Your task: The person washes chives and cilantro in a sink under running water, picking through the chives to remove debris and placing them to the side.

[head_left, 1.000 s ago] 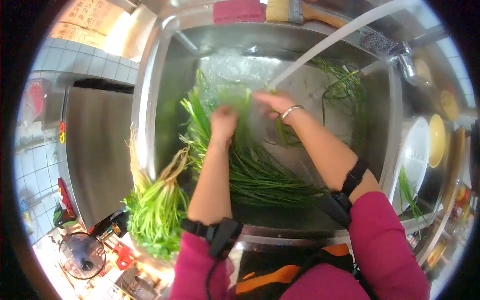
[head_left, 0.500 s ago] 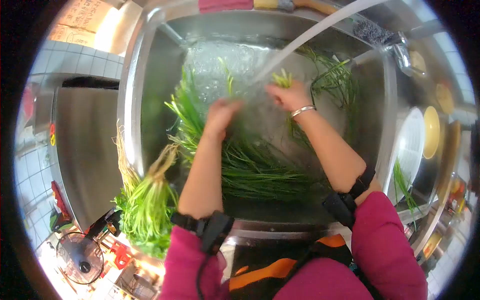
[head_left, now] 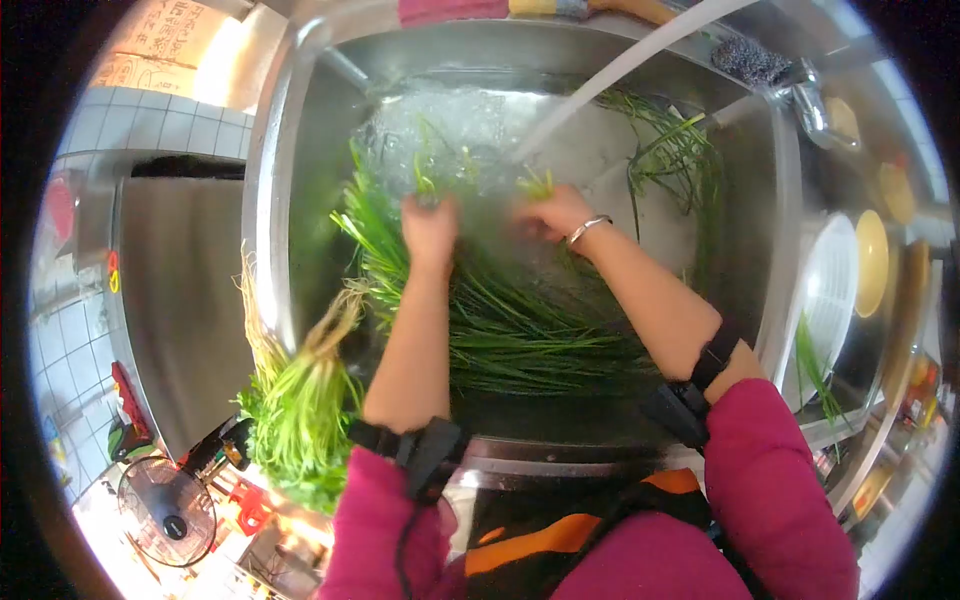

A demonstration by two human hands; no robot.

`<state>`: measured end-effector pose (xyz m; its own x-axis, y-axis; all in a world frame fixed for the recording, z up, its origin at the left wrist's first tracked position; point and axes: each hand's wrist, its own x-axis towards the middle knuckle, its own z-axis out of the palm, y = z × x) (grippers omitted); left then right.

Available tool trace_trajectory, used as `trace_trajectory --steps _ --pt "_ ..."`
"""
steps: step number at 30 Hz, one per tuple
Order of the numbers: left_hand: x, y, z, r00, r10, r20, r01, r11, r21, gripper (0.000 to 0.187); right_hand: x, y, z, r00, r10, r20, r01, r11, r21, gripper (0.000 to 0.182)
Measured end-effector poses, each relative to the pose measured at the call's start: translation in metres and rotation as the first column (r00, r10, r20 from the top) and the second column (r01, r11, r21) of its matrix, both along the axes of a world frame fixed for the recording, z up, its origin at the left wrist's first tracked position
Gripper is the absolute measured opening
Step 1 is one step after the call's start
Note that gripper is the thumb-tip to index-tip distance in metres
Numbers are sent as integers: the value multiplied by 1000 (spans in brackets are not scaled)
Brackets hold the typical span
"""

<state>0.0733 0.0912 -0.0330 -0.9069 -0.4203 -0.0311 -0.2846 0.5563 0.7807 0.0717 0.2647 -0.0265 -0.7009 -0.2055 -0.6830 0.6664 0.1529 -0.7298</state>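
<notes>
We have drawn our right hand (head_left: 558,211) leftward, cut stalks (head_left: 538,184) gripped. Our left hand (head_left: 430,232) grasps green stems (head_left: 424,182); handling remains two-handed.

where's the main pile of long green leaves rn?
Head view, centre: the pile lies in the sink, passing under the left forearm from the left side toward the right forearm.

In one rectangular stainless-steel sink (head_left: 268,200) are one bare left hand (head_left: 430,232) and one bare right hand (head_left: 558,212), two in all, with one silver metal bangle (head_left: 588,230) and one small bunch of green stalks (head_left: 537,184) at the right. The sink also holds one large heap of long green leaves (head_left: 540,350), too tangled for counting single blades. Right of the sink are one white plastic colander (head_left: 832,265) and one yellow oval bowl (head_left: 871,263); left of it, one round black fan (head_left: 167,512).
</notes>
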Motion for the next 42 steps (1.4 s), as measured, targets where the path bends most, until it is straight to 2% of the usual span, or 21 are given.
trace_trajectory --steps 1,2,3,5,7,9,12,14,21,23,24,26,27,29,30,32,33,35,37,39,42 --pt "-2 -6 -5 973 -32 227 -86 867 491 30 -1 1 -3 1000 -29 2 28 996 89 21" --pt "-3 -10 -10 903 -172 395 -260 512 819 31 1 1 -8 1000 -27 1 27 996 90 21" --pt "-3 -9 -6 903 -171 394 -260 512 819 31 3 0 -10 996 41 -74 -45 998 -42 20" --pt "-3 -8 1 870 -352 346 -282 222 933 31 2 3 -14 983 98 -157 -125 977 -171 19" --pt "-3 -4 6 869 -379 317 -226 265 937 29 -3 14 2 965 254 73 -248 966 -75 17" --pt "-1 1 12 865 -410 290 -174 298 939 27 -11 22 0 991 110 81 -109 994 -15 16" --pt "3 7 21 861 -446 247 -95 336 937 27 -15 29 16 986 -143 -91 148 988 53 13" --pt "5 9 21 845 -462 271 -57 426 903 27 -23 29 20 960 -274 -59 263 952 -156 14" --pt "11 18 32 683 -698 215 223 480 848 34 -66 37 13 922 -286 -260 286 957 -41 20" --pt "13 22 35 646 -697 311 227 565 793 41 -87 27 6 936 -18 -352 63 991 116 36" --pt "14 22 37 650 -693 312 234 573 785 41 -91 17 16 932 -21 -361 63 992 106 36" --pt "16 22 39 633 -708 313 240 564 790 47 -94 -5 49 901 304 -310 -154 891 426 54" --pt "16 25 52 632 -709 314 258 574 777 47 -102 -19 37 901 296 -317 -147 897 418 54" --pt "15 22 44 607 -726 322 246 557 793 46 -117 -39 -2 593 691 -414 -172 611 773 45" --pt "16 21 41 586 -742 325 226 535 814 46 -114 -35 1 601 684 -413 -172 615 769 45" --pt "17 15 39 576 -750 326 171 500 849 44 -104 -19 9 921 225 -320 -137 952 274 45" --pt "14 13 38 577 -755 312 127 461 878 42 -116 -7 -40 952 64 -300 -73 997 -18 38" --pt "10 3 27 589 -746 312 96 448 889 39 -103 32 -36 992 -61 -111 50 994 -98 29" --pt "8 0 28 606 -733 309 65 433 899 35 -82 66 -16 958 -279 -61 279 960 0 23" --pt "9 1 41 672 -533 514 -125 603 788 29 -65 105 14 976 -216 -44 219 972 88 22" --pt "8 -10 -11 697 -545 466 -172 504 847 26 -30 122 116 992 -32 -122 75 927 367 16"
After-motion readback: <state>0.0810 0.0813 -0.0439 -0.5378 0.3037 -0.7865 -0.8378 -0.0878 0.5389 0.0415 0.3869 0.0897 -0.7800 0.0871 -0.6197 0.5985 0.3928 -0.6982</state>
